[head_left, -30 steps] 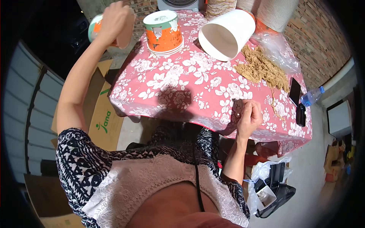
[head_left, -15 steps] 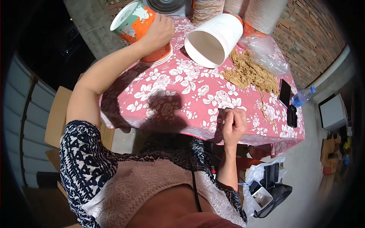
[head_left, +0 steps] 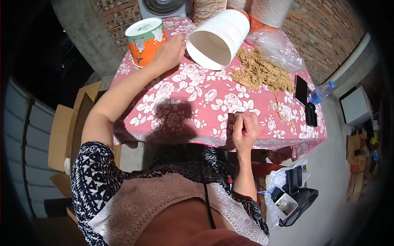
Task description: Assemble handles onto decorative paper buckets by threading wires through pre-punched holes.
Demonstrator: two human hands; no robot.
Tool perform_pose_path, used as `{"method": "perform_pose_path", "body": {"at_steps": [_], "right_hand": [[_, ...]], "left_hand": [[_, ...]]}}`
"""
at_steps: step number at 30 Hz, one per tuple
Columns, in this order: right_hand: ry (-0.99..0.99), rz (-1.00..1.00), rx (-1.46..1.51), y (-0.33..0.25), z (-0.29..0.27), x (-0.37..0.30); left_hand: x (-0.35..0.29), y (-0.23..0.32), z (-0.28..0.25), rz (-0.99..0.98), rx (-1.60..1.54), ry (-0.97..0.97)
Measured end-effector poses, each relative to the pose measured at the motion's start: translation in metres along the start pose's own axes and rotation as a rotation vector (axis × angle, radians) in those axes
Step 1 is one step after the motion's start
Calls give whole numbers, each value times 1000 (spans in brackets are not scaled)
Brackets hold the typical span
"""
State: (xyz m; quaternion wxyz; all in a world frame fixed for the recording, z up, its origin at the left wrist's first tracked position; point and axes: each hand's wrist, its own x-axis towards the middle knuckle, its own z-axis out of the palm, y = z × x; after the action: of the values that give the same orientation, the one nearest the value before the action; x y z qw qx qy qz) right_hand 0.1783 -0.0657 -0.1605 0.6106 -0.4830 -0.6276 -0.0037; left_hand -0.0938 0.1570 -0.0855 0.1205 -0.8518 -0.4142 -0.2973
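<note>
An orange and green paper bucket (head_left: 147,43) with white figures stands upside down at the back left of the table. My left hand (head_left: 169,53) is just to its right, between it and a nested stack of white paper buckets (head_left: 219,39) lying on its side with the open end toward me. The left fingers bend downward and their tips are hidden. My right hand (head_left: 246,130) is closed near the table's front edge, thumb against curled fingers. What it may hold is hidden.
A pink floral tablecloth (head_left: 193,84) covers the table. On the right lie tan cord (head_left: 262,69), a clear plastic bag (head_left: 279,49), a phone (head_left: 301,89), a black case (head_left: 311,115) and a water bottle (head_left: 321,93). Behind are a fan (head_left: 164,6) and upright bucket stacks (head_left: 269,14).
The orange bucket, tilted in my left hand before, now stands upside down and released on the table. My left hand has come away toward the white stack. My right hand stays closed.
</note>
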Motion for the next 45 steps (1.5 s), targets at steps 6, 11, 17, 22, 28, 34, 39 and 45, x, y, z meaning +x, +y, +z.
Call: {"method": "perform_pose_path", "body": {"at_steps": [6, 11, 17, 22, 28, 34, 39, 45], "right_hand": [[-3, 39, -16, -4, 2, 0], [-3, 25, -23, -2, 4, 2], [-6, 28, -49, 2, 4, 0], [-12, 32, -50, 2, 5, -1], [-10, 31, -62, -1, 4, 0], [-3, 14, -68, -1, 4, -1], [1, 15, -80, -1, 4, -2], [-15, -6, -48, -3, 3, 0]], "left_hand": [[25, -2, 34, -261, -331, 301], [34, -8, 53, -463, -401, 321], [29, 7, 57, -529, -378, 400], [25, 11, 59, -452, -278, 523], [22, 17, 47, -485, -200, 439], [12, 14, 31, -522, -350, 336], [-6, 33, 5, -551, -583, 123], [-55, 48, -29, -265, -496, 299]]}}
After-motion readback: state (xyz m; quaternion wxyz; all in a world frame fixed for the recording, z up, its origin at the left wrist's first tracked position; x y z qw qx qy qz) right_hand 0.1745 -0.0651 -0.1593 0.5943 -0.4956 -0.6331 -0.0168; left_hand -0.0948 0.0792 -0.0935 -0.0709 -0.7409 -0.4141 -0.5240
